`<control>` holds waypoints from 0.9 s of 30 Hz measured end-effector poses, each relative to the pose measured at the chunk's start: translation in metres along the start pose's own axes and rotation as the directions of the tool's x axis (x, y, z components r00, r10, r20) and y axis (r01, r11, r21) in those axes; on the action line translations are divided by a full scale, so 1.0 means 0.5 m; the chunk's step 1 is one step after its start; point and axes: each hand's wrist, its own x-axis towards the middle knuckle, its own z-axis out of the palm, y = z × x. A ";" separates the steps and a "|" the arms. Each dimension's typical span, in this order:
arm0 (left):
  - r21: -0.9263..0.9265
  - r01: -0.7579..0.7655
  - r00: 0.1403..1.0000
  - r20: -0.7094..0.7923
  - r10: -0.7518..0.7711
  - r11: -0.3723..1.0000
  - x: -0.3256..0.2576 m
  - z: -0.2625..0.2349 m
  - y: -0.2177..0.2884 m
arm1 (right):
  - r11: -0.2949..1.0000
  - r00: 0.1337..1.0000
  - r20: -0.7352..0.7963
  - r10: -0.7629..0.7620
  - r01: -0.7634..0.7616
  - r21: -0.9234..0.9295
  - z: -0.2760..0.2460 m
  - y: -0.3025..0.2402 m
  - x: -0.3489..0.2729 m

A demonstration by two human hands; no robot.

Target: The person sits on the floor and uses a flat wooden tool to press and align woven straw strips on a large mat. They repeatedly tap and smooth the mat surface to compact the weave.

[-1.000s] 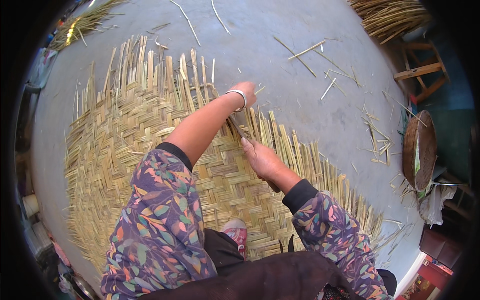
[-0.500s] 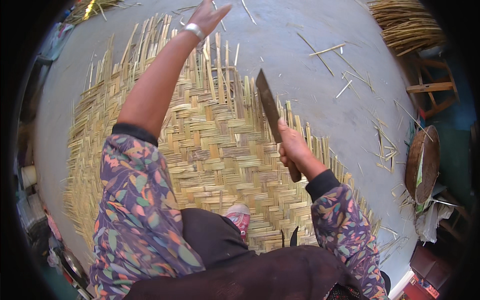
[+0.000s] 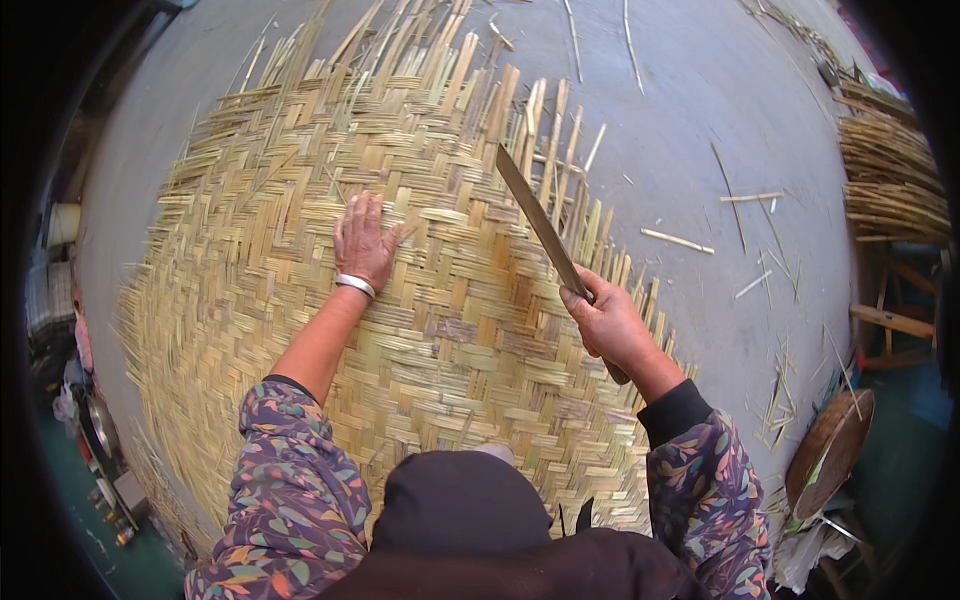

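- Head view, work piece: a large woven mat (image 3: 430,330) lay flat on the floor (image 3: 690,130), filling the middle and left of the scene. Flat, straw-yellow and pale green strips crossed in stepped, zigzag blocks.
- Head view, mat edge: loose strip ends (image 3: 555,135) of uneven length projected as a ragged fringe along the far and right sides.
- Head view, left hand (image 3: 365,243): placed palm down on the mat, left of the knife, fingers extended and pointing to the far side. The grip was released and had hold of nothing. A smooth, pale metal-coloured bangle (image 3: 355,285) encircled the wrist.
- Head view, right hand (image 3: 613,325): closed firmly around the handle of a knife (image 3: 540,222) near the mat's right edge. The long, straight, dull grey-brown blade pointed far and left over the weave; contact with the strips could not be determined. The rounded handle end projected below the fist.
- Head view, garments: leaf-patterned fabric sleeves (image 3: 300,480) ended in plain dark cuffs.
- Head view, right surroundings: thin cut stalks (image 3: 677,241) were scattered on the smooth grey floor. Beyond them stood a dense stalk bundle (image 3: 893,180), an angular wooden frame (image 3: 893,319) and, nearer, a round, shallow brown basket (image 3: 832,455), tilted.
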 end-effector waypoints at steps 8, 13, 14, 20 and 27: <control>-0.011 0.056 0.996 0.066 -0.055 0.998 0.008 -0.024 0.026 | 0.905 0.989 -0.076 0.125 -0.145 -0.399 0.001 -0.036 0.130; -0.066 0.087 0.993 0.092 -0.081 0.994 0.014 -0.034 0.032 | 0.876 0.983 -0.090 0.161 -0.184 -0.445 0.007 -0.024 0.140; -0.066 0.099 0.990 0.103 -0.092 0.993 0.014 -0.034 0.033 | 0.871 0.974 -0.095 0.206 -0.227 -0.435 0.006 -0.020 0.140; -0.103 0.114 0.989 0.108 -0.103 0.988 0.018 -0.035 0.035 | 0.864 0.990 -0.099 0.103 -0.138 -0.484 0.011 -0.004 0.140; -0.066 0.113 0.988 0.114 -0.105 0.991 0.020 -0.033 0.035 | 0.839 0.996 -0.084 0.001 -0.047 -0.542 0.021 -0.027 0.132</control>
